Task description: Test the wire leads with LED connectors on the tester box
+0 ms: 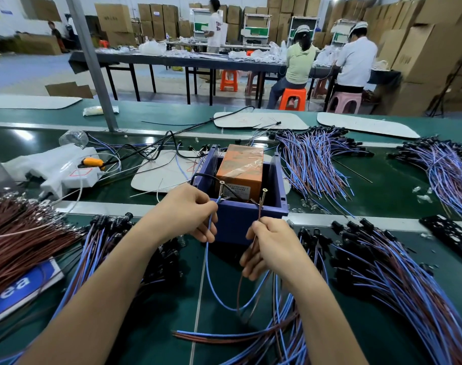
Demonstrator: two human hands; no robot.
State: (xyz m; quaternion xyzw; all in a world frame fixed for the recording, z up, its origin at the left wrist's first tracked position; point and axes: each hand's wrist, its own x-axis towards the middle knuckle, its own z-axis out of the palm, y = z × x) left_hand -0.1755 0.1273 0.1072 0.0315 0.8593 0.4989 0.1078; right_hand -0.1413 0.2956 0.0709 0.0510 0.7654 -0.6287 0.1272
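Left hand pinches blue lead, right hand brown lead, tips at tester box

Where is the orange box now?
Head view, centre: the orange box sits inside the blue tester box, just beyond the left hand and right hand.

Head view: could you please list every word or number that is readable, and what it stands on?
"ea": blue sign, lower left; further letters are cut off.
Label on the orange box: too small to read.
Labels on the stacked cartons: blurred.
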